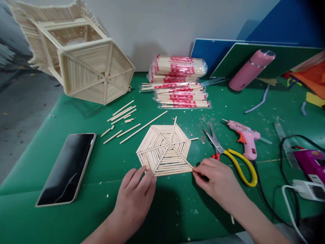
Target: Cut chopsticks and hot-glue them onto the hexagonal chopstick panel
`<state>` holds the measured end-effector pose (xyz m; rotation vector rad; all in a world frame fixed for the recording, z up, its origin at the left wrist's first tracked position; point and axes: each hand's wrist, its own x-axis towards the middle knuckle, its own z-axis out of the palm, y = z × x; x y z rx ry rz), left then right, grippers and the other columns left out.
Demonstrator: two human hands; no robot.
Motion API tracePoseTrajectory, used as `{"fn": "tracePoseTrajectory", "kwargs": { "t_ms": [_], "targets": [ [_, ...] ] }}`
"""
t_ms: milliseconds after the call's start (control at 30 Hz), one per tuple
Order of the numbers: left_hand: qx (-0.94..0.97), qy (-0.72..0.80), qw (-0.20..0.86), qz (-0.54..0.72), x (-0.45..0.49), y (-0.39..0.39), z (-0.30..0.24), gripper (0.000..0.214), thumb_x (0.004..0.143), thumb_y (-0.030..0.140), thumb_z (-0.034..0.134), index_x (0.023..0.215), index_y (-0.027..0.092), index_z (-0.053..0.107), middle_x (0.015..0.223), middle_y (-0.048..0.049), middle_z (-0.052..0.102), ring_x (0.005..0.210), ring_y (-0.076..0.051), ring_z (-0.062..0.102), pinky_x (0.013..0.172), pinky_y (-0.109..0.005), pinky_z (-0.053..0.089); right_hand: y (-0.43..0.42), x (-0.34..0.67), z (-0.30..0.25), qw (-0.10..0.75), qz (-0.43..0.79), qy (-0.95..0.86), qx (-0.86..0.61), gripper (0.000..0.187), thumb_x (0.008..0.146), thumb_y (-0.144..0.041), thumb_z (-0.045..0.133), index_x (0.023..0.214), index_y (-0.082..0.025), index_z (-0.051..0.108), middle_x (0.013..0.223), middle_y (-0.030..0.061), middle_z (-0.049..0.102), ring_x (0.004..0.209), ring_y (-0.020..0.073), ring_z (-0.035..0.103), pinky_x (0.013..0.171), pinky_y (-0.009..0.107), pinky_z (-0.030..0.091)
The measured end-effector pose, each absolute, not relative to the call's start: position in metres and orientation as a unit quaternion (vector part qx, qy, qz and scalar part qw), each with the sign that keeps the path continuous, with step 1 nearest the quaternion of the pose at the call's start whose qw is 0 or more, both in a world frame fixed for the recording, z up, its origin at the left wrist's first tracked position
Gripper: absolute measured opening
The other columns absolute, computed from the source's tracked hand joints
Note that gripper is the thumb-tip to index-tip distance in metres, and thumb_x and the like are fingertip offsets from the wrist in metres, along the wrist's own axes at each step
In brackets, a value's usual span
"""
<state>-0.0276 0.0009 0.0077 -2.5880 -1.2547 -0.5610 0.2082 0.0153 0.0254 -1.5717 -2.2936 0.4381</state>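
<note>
A flat hexagonal panel of wooden sticks (168,145) lies on the green table, its crossing spokes filled with rows of shorter sticks. Along its near edge runs a wooden stick (174,174). My left hand (135,195) is closed at the near left corner, fingertips pressed on the end of this stick; its thumb is hidden. At the near right corner, my right hand (217,178) pinches the other end between thumb and fingers. Scissors (232,159) with yellow handles lie open just beyond my right hand. Several loose sticks (129,129) lie left of the panel.
A larger stick-built structure (101,71) stands at the back left. Bagged stick bundles (181,81) lie at the back. A phone (67,167) is on the left. To the right are a pink glue gun (245,135), a pink bottle (251,69) and cables (286,203).
</note>
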Motion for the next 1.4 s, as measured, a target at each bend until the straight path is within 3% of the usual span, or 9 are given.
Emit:
{"fn": "tracePoseTrajectory", "kwargs": {
  "t_ms": [533, 967, 1400],
  "targets": [
    [-0.879, -0.428, 0.109, -0.178, -0.0284, 0.0002, 0.0060, 0.024, 0.083, 0.008, 0.038, 0.082, 0.015, 0.061, 0.084, -0.0056, 0.064, 0.087, -0.022, 0.057, 0.080, -0.039, 0.038, 0.0149, 0.2075, 0.0241, 0.167, 0.168, -0.793, -0.562, 0.017, 0.075, -0.014, 0.051, 0.066, -0.019, 0.065, 0.059, 0.0008, 0.056, 0.057, 0.0123, 0.050, 0.056, 0.023, 0.038],
    [-0.853, -0.456, 0.055, -0.246, -0.0262, 0.0020, 0.0080, 0.011, 0.083, 0.016, 0.049, 0.087, 0.012, 0.058, 0.083, -0.0067, 0.064, 0.084, -0.020, 0.057, 0.081, -0.036, 0.043, 0.0068, 0.2131, 0.0208, 0.183, 0.215, -0.753, -0.594, 0.012, 0.076, -0.018, 0.054, 0.082, -0.021, 0.064, 0.071, 0.0007, 0.058, 0.065, 0.0133, 0.054, 0.059, 0.023, 0.043],
    [-0.862, -0.448, 0.070, -0.226, -0.0272, 0.0026, 0.0022, 0.019, 0.085, 0.012, 0.042, 0.083, 0.010, 0.060, 0.081, -0.0062, 0.061, 0.083, -0.018, 0.054, 0.074, -0.034, 0.049, 0.0111, 0.2162, 0.0208, 0.178, 0.195, -0.799, -0.540, 0.018, 0.081, -0.019, 0.049, 0.080, -0.020, 0.067, 0.068, 0.0021, 0.059, 0.064, 0.0128, 0.053, 0.061, 0.025, 0.041]
  ]
}}
